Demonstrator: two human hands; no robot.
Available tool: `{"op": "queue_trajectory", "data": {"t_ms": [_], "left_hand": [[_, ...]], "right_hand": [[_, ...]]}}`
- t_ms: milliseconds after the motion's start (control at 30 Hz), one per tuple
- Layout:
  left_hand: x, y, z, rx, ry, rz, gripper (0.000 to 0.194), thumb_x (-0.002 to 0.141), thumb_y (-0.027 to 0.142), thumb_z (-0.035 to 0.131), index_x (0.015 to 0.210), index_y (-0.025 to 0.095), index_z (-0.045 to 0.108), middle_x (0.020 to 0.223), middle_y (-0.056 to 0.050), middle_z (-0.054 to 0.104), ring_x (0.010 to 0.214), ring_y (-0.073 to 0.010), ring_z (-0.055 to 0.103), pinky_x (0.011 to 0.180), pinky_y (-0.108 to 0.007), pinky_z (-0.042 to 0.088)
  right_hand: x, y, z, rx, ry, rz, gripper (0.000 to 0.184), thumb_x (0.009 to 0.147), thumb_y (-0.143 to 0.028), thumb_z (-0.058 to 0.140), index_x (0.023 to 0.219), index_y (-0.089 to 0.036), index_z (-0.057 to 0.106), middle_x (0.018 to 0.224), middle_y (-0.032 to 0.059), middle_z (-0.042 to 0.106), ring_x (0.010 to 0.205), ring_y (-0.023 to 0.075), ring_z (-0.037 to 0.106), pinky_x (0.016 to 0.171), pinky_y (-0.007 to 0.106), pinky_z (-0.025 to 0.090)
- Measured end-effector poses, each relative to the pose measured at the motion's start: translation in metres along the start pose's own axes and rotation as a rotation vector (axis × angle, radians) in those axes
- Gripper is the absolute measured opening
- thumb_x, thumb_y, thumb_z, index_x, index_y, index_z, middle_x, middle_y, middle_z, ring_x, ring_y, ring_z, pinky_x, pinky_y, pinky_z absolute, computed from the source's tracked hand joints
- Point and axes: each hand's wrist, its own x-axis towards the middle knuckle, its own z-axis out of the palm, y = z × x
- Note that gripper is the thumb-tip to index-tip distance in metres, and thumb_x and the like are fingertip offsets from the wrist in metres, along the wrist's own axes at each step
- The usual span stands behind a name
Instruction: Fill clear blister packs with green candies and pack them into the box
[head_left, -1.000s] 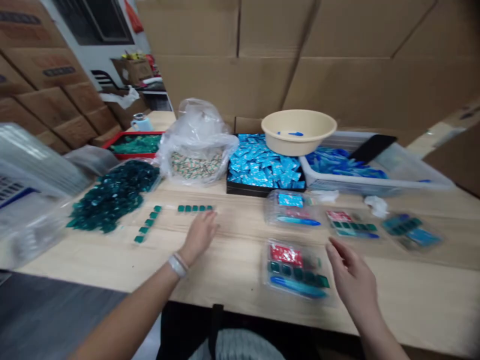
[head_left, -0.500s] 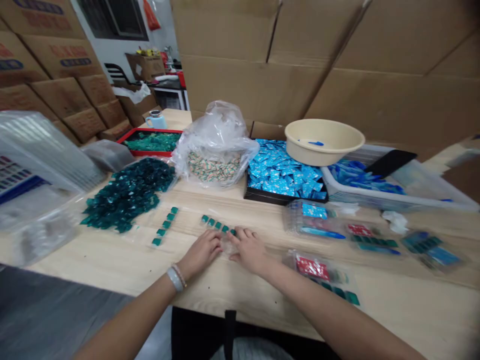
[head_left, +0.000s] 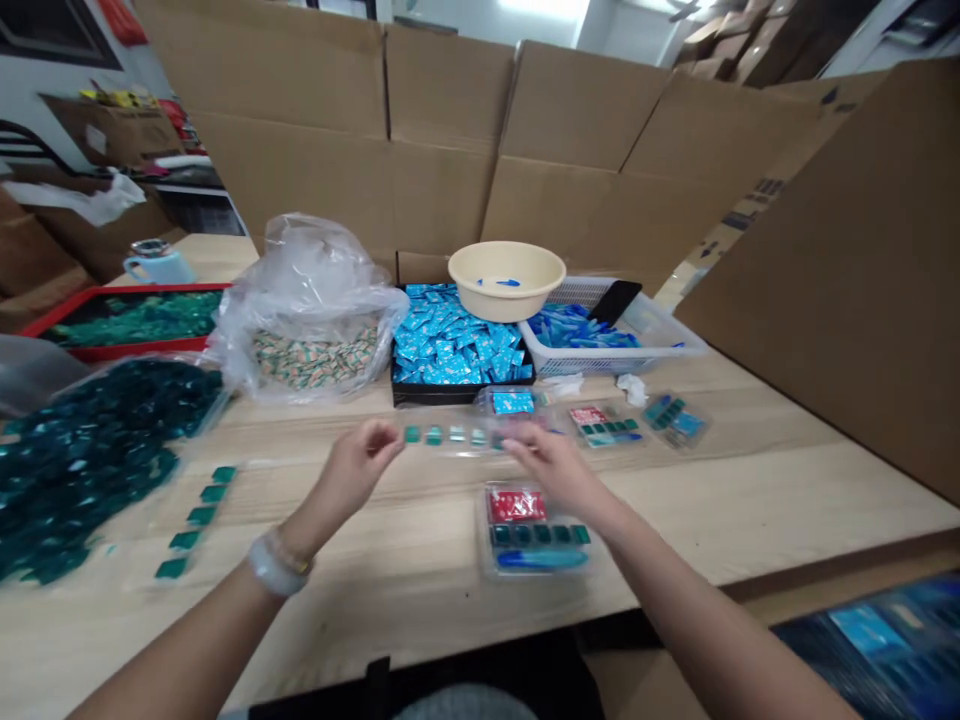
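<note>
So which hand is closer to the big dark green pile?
Left. The left hand is to the right of the dark green pile, apart from it; the right hand is farther right, past the left hand.

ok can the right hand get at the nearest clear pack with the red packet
Probably yes: the nearest clear pack lies close by with nothing on top, though the right hand seems busy at the end of the strip of green squares.

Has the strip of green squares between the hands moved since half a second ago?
Yes: the strip went right, from in front of the clear bag to the black box.
</note>
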Motion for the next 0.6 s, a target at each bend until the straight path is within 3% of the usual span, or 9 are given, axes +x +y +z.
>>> {"op": "queue_trajectory", "data": {"t_ms": [100,167,233,333,400,500,600], "left_hand": [[0.039,0.024,0.061,-0.276,-0.166,-0.147,0.014,0.071,0.028,0.052,0.071,0.015,0.049,0.06,0.001,0.053,0.053,-0.0103,0.052,0.052,-0.023,0.045],[0.058,0.032,0.099,-0.341,-0.229,-0.288,0.011,0.069,0.022,0.053,0.074,0.013,0.049,0.053,0.002,0.05,0.046,-0.009,0.05,0.046,-0.021,0.044],[0.07,0.032,0.126,-0.347,-0.22,-0.379,0.019,0.068,0.017,0.053,0.086,0.011,0.048,0.05,0.005,0.047,0.042,-0.0085,0.049,0.043,-0.02,0.042],[0.074,0.026,0.142,-0.275,-0.168,-0.361,0.035,0.067,0.016,0.054,0.1,0.011,0.045,0.05,0.006,0.045,0.04,-0.0089,0.047,0.044,-0.021,0.041],[0.072,0.025,0.143,-0.15,-0.155,-0.256,0.026,0.068,0.017,0.053,0.093,0.012,0.05,0.055,0.003,0.047,0.049,-0.0114,0.05,0.052,-0.025,0.044],[0.067,0.029,0.144,0.066,-0.073,-0.04,0.015,0.07,0.022,0.052,0.082,0.014,0.054,0.074,-0.005,0.05,0.071,-0.0169,0.052,0.07,-0.032,0.043],[0.067,0.037,0.15,0.098,0.05,0.001,0.026,0.069,0.027,0.056,0.089,0.013,0.05,0.091,-0.008,0.047,0.08,-0.0178,0.05,0.076,-0.034,0.041]], "right_hand": [[0.002,0.047,-0.052,0.119,0.165,0.196,0.025,0.073,-0.039,0.048,0.076,-0.017,0.058,0.064,0.0016,0.06,0.059,0.0151,0.054,0.054,0.028,0.043],[0.012,0.079,-0.066,0.147,0.25,0.307,0.024,0.07,-0.041,0.049,0.068,-0.017,0.054,0.049,-0.0023,0.052,0.045,0.0125,0.048,0.045,0.025,0.038],[0.026,0.107,-0.066,0.141,0.314,0.365,0.022,0.068,-0.039,0.05,0.063,-0.018,0.051,0.042,-0.0039,0.048,0.039,0.0114,0.044,0.042,0.024,0.035],[0.042,0.137,-0.054,0.122,0.363,0.364,0.017,0.062,-0.034,0.055,0.059,-0.018,0.053,0.041,-0.0031,0.048,0.041,0.0125,0.046,0.047,0.026,0.037],[0.047,0.149,-0.045,0.134,0.372,0.345,0.016,0.06,-0.034,0.057,0.061,-0.018,0.056,0.045,-0.0018,0.052,0.046,0.0142,0.049,0.052,0.029,0.038],[0.046,0.159,-0.041,0.161,0.379,0.312,0.022,0.059,-0.037,0.056,0.068,-0.018,0.061,0.056,0.0006,0.058,0.058,0.0173,0.053,0.059,0.031,0.04],[0.041,0.162,-0.042,0.196,0.381,0.307,0.03,0.06,-0.042,0.054,0.077,-0.017,0.062,0.065,0.0022,0.06,0.066,0.0188,0.054,0.061,0.031,0.041]]}}
